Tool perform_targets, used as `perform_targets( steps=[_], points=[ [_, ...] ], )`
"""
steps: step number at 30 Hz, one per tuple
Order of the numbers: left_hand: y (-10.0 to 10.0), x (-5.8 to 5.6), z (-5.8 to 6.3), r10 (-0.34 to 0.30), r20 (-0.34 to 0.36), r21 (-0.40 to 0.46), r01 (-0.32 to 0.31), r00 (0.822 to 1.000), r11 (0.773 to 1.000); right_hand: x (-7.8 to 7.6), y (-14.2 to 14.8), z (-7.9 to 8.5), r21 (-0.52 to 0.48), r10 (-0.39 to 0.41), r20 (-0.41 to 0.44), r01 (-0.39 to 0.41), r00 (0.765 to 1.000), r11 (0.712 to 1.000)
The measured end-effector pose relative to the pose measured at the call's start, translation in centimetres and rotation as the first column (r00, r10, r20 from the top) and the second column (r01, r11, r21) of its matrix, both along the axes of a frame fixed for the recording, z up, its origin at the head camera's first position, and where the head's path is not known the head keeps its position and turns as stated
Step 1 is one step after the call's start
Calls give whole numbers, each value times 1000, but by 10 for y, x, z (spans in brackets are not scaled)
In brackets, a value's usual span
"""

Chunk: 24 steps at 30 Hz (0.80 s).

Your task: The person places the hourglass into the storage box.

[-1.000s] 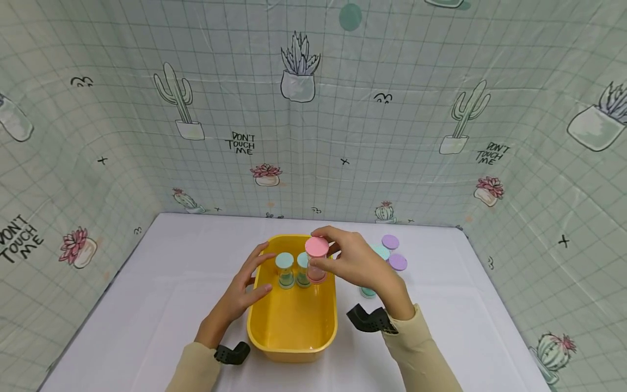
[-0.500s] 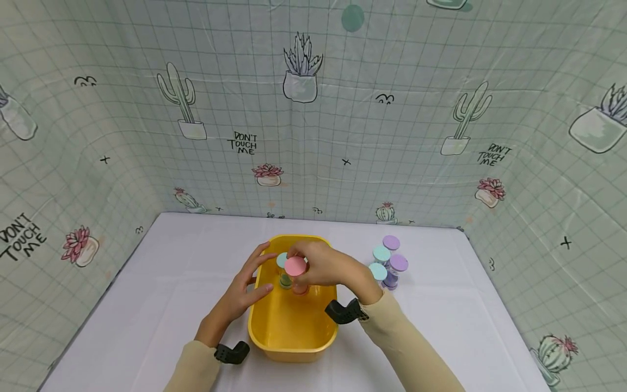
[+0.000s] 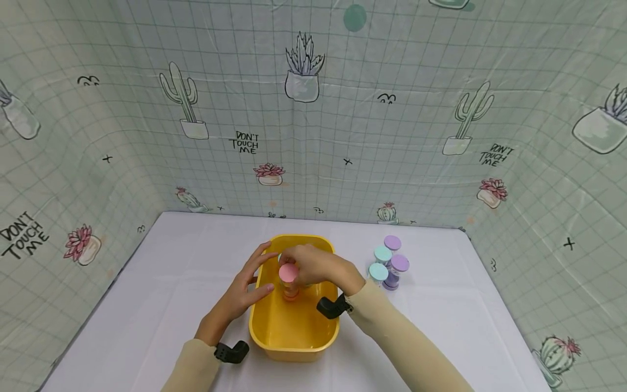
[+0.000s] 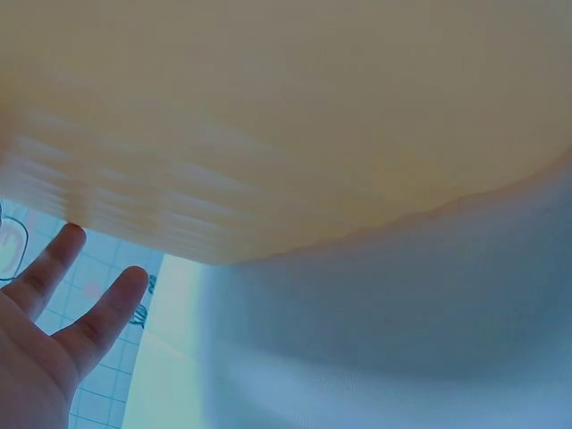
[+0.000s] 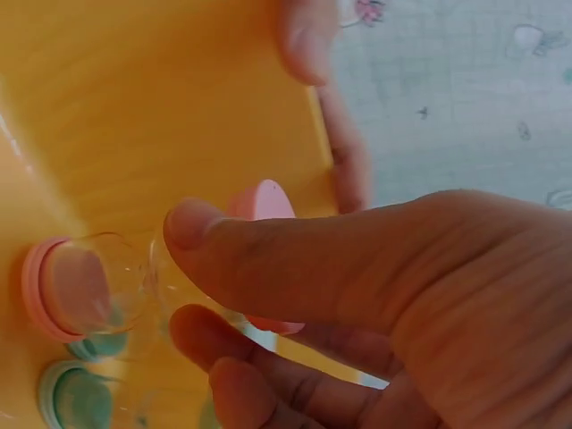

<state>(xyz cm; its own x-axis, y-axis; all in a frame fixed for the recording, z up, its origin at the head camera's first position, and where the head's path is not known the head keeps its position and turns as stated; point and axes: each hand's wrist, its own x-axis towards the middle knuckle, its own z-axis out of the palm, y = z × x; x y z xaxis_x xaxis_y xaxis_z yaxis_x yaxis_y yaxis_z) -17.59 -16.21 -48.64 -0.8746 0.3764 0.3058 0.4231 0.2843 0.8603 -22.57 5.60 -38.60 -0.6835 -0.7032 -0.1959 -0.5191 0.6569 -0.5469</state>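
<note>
Inside the yellow tub, a pink-lidded jar is pinched by the right hand; at the tub's left side, the left hand is held, fingers spread

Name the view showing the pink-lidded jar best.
Right wrist: the pink-lidded jar looms largest, clear body visible, though the right hand hides part. Head shows it small, lid uppermost; left wrist doesn't show it.
</note>
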Motion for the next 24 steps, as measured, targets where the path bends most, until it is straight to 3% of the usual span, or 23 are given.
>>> perform_targets(
  steps=[9,24],
  points=[
    [0,-1,0,-6,-1,-6,6,1000,1000,-3,-6,-10,41,53,3,-53,999,998],
    [0,-1,1,-14,-10,0,14,1000,1000,-1,-9,-14,94,-20,-47,24,999,995]
  ],
)
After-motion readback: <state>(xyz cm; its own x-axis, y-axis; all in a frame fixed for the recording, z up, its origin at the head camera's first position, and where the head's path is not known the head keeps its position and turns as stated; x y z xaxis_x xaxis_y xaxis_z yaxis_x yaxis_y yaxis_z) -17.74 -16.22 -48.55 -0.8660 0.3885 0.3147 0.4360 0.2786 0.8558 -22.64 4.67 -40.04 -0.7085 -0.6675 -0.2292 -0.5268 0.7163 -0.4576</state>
